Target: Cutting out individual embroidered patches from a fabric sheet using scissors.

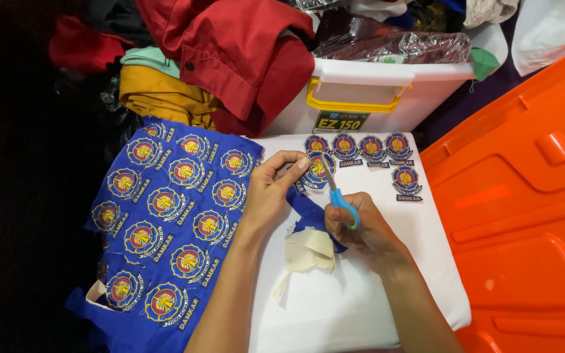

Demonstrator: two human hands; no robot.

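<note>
1. The left hand (271, 189) is pinching a round embroidered patch (317, 168) between thumb and fingertips, holding it up over the white table (361, 301).
2. The right hand (369, 230) is gripping a pair of blue-handled scissors (340, 196), its fingers curled through and around the handle loops; the blades are pointing up toward the held patch and meeting its edge.
3. Whether the blades are parted or closed cannot be told, as they are lying against the patch.
4. A strip of blue fabric is hanging from the held patch down toward the right hand, passing between the two hands.
5. Cream backing scraps (308, 252) are lying on the table just below the hands, touching the blue strip.
6. A blue fabric sheet (158, 222) covered with rows of uncut round patches is draping over the left edge of the table, beneath the left forearm.
7. Four cut-out patches (358, 148) are sitting in a row near the far edge of the table, and a fifth cut patch (405, 180) is lying just below the rightmost one.
8. A white storage box (374, 98) with a yellow handle is standing beyond the table, with a red garment (243, 59) spilling over its left side.
9. An orange plastic lid (524, 196) is lying to the right of the table.
</note>
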